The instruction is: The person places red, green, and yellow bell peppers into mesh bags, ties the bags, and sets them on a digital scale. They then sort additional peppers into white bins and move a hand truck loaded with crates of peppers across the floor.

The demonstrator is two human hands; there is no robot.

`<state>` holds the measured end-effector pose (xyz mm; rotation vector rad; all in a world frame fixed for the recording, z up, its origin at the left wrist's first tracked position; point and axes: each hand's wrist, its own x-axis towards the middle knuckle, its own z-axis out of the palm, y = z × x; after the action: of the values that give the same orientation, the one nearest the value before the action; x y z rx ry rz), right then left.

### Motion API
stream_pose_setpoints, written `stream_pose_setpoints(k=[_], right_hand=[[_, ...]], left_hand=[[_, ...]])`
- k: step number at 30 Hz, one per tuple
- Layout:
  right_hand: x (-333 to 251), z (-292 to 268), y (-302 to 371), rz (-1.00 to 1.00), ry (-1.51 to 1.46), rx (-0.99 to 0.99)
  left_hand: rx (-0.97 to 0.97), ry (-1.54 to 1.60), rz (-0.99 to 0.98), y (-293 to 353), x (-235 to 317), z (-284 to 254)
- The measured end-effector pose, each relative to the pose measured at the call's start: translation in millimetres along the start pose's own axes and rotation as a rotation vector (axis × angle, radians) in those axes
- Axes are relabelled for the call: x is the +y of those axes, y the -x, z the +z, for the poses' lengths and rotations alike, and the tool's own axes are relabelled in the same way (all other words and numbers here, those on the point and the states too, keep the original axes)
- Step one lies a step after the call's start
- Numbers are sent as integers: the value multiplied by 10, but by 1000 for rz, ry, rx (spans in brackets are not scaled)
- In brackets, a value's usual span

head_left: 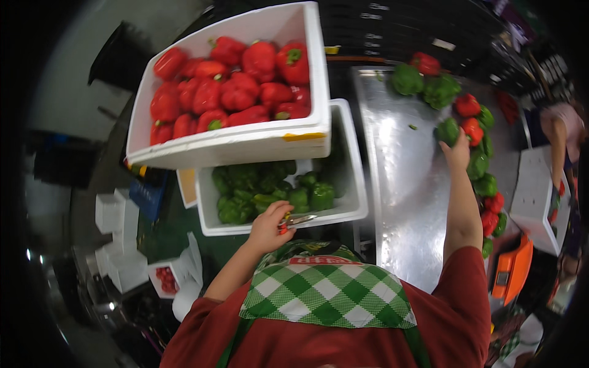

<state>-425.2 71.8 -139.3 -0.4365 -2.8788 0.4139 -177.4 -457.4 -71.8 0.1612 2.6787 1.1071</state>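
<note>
My left hand [270, 227] is closed on a small pair of snips [299, 219] with red and yellow on the handles; the metal blades point right. It is over the near rim of a white foam box [362, 184] with several green bell peppers [322, 196] inside. On the right, my right hand [457, 152] reaches over a shiny metal table [399, 202]. Its fingers are wrapped round a green bell pepper [447, 130]. Beside that pepper lies a red bell pepper [472, 131], close to my fingers.
A second foam box [233, 147], filled with red bell peppers [239, 91], sits partly over the first. Loose green and red peppers line the table's right side. An orange scale [512, 270] stands at the right, near another white box [531, 202] and a person's arm [558, 150].
</note>
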Motion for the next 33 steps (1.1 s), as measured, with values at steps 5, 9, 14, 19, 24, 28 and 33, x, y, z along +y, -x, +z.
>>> stream_pose_setpoints(k=[5,9,14,19,24,28,33], right_hand=[[-562,-200,772,-142,-492,-70],[-1675,-509,1846,-585,-531,-562],[-1716,-359,1886,-564,-594,-146],[596,-964,2031,317,467,423],[2559,-882,3134,836,275,249],[2503,-857,2973,640,57,318],[-552,-1107,2485,233,-1079,-337]], left_hand=[[21,29,-27,78,-36,-6],[43,92,10,-11,-5,-53],[-30,56,118,-293,68,-54],[-94,-88,90,-298,-64,-50],[-143,-262,118,-373,-313,-28],[-147,-239,101,-353,-336,-29],[-126,-148,56,-269,-247,-85]])
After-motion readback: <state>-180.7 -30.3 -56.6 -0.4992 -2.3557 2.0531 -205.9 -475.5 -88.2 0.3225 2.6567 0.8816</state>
